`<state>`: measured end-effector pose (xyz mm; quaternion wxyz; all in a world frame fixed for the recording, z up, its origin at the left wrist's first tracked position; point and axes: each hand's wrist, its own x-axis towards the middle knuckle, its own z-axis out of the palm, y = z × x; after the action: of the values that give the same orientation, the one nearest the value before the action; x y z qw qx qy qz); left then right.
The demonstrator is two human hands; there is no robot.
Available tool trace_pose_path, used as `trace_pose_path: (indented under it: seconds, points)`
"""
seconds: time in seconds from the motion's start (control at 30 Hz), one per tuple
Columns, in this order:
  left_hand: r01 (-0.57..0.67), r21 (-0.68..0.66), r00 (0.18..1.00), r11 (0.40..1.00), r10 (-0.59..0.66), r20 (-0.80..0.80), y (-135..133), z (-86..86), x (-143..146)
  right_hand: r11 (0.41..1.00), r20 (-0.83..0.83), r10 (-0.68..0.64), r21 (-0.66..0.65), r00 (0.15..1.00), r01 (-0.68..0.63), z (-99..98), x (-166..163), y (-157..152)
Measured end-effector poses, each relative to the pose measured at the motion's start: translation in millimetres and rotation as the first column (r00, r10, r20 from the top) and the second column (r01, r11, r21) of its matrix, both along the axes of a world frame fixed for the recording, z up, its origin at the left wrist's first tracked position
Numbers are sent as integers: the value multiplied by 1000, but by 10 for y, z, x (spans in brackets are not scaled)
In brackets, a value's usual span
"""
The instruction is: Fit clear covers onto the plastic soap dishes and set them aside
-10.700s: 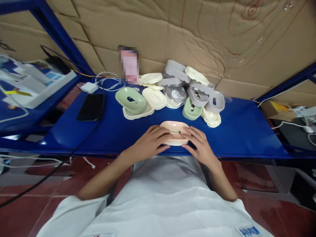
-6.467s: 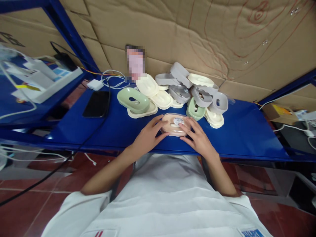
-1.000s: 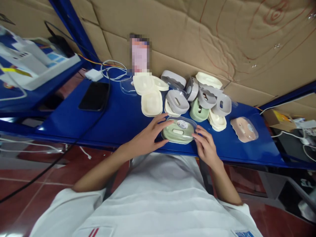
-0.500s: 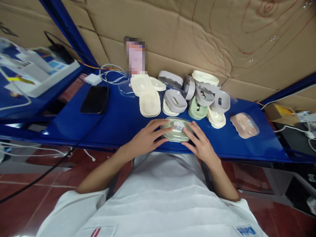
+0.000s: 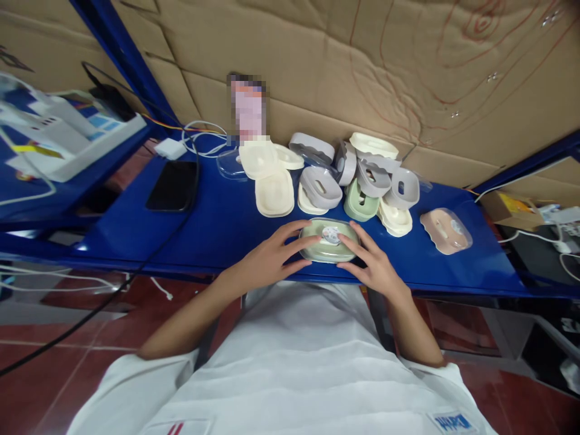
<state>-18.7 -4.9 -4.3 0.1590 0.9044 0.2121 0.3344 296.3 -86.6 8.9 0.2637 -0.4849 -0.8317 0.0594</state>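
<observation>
A green soap dish (image 5: 329, 243) with a clear lid and a round sticker lies on the blue shelf (image 5: 136, 235) near its front edge. My left hand (image 5: 274, 256) presses on its left side, fingers spread over the lid. On the dish's right side rests my right hand (image 5: 374, 266), fingertips on the lid's edge. Behind them is a heap of cream, grey and green soap dish parts (image 5: 348, 178). A pink soap dish (image 5: 446, 229) with a clear lid lies apart at the right.
A black phone (image 5: 171, 185) lies at the left, with a white charger (image 5: 169, 147) and coiled cables behind it. A clear lid (image 5: 229, 163) sits by the cream trays. Cardboard lines the back wall. A white device (image 5: 67, 136) stands on the left shelf.
Both hands stay on the green dish and press its clear lid; the right hand has moved from the rim onto the top. Earlier, a pink dish was lidded and set at the right.
</observation>
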Motion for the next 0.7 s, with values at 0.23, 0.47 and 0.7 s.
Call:
trace_pose_path:
  seconds: [0.23, 0.47, 0.7]
  points:
    - [-373, 111, 923, 921, 381, -55, 11, -25, 85, 753, -39, -569, 378, 821, 539, 458, 1266, 242]
    - [-499, 165, 850, 851, 518, -101, 47, -110, 125, 390, 202, -913, 173, 355, 904, 697, 2395, 975]
    - [-127, 206, 983, 970, 150, -102, 0, -17, 63, 175, 86, -983, 218, 160, 960, 567, 2387, 1093]
